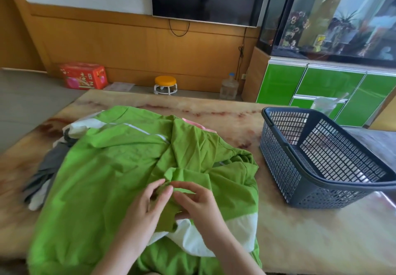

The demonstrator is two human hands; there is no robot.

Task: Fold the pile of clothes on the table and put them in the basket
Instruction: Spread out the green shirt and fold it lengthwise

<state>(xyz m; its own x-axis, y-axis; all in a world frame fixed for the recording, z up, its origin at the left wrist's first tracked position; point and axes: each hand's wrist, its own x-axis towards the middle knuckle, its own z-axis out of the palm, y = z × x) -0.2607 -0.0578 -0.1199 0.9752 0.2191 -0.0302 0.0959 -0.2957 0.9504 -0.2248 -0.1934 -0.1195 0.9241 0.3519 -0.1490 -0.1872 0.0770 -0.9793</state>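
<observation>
Left hand (143,212), right hand (199,208) on green garment (107,167)

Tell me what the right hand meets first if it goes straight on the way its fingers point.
The right hand first meets the bunched green garment it pinches, then probably the left hand; depth is unclear.

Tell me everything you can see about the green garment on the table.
The green garment is bright green with white panels and a thin white stripe; the cloth looks thin and soft. It is unfolded and crumpled, spread over the near left part of the table, on top of grey clothes and a pink piece. The left hand and right hand pinch a bunched fold near its middle. It lies just left of the basket.
</observation>
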